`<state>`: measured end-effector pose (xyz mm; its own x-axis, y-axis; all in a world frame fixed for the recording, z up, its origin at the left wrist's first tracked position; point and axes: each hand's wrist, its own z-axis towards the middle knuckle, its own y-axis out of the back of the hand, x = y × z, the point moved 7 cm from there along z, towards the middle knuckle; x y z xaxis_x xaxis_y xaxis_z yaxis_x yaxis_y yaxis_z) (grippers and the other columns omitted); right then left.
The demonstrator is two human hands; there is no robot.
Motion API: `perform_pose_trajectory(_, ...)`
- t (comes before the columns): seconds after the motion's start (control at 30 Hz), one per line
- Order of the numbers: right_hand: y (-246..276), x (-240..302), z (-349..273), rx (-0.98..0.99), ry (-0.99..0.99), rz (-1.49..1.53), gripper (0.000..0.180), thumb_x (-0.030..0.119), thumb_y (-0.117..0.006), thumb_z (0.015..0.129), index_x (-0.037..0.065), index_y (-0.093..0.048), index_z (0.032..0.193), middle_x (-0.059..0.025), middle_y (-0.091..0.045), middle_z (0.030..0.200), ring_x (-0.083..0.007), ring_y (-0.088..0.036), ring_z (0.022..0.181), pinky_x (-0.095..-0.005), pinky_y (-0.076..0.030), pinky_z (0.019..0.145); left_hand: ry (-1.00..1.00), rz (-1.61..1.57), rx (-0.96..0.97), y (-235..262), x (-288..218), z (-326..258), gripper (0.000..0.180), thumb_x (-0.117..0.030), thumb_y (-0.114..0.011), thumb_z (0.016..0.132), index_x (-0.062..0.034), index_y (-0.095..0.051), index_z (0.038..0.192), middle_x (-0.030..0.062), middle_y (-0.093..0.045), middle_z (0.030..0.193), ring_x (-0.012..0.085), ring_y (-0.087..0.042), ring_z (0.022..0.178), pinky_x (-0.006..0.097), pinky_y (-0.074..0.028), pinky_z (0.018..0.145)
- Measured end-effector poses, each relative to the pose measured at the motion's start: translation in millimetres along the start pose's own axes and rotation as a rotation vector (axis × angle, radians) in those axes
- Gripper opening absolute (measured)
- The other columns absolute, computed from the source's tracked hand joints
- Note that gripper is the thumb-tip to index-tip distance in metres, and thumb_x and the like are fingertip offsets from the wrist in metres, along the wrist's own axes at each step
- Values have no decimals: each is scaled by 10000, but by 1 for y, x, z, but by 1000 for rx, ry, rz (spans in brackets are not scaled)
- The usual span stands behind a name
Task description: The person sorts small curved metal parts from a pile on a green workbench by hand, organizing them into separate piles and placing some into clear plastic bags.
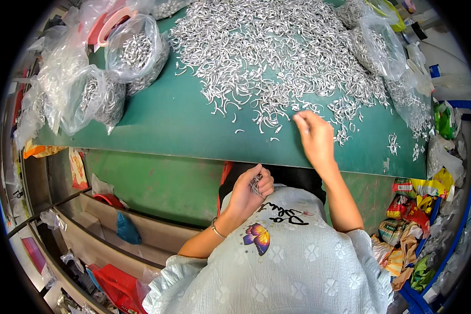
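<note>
left hand [247,191] is clenching small curved silvery pieces [256,184] inside its fist, in front of the green table [162,128]. right hand [317,137] is hovering just beside the near edge of the loose pile [277,52], thumb and fingers bunching together; can't tell if they're gripping a piece.

A red basket [115,287] sits near a blue bag [127,229]
</note>
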<state>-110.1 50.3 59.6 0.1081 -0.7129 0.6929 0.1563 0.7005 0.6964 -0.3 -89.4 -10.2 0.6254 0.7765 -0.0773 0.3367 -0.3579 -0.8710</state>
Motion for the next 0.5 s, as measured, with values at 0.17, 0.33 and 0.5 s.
perform_pose_trajectory(0.17, -25, 0, 4, 93, 28, -307, 173, 190, -573, 852, 41, -486, 840, -146, -603, 705, -359, -569, 564, -442, -418, 488, 36, 27, 16, -9, -3, 7, 275, -231, -443, 938, -25, -517, 772, -2, -335, 589, 106, -308, 557, 247, -270, 514)
perform_pose_trajectory(0.33, -19, -4, 8, 171, 19, -220, 138, 164, -521, 886, 41, -467, 857, -159, -584, 630, -375, -559, 546, -449, -414, 485, 42, 2, 47, -15, -4, 14, 272, -228, -454, 936, -11, -539, 794, 5, -351, 585, 112, -323, 558, 249, -276, 512)
perform_pose_trajectory(0.5, -4, -13, 11, 100, -21, -180, 186, 194, -502, 913, 50, -495, 795, -122, -545, 548, -309, -529, 475, -389, -372, 451, 48, 78, 7, -20, -6, 16, 289, -243, -400, 951, -44, -489, 762, -13, -320, 598, 102, -287, 556, 245, -270, 525)
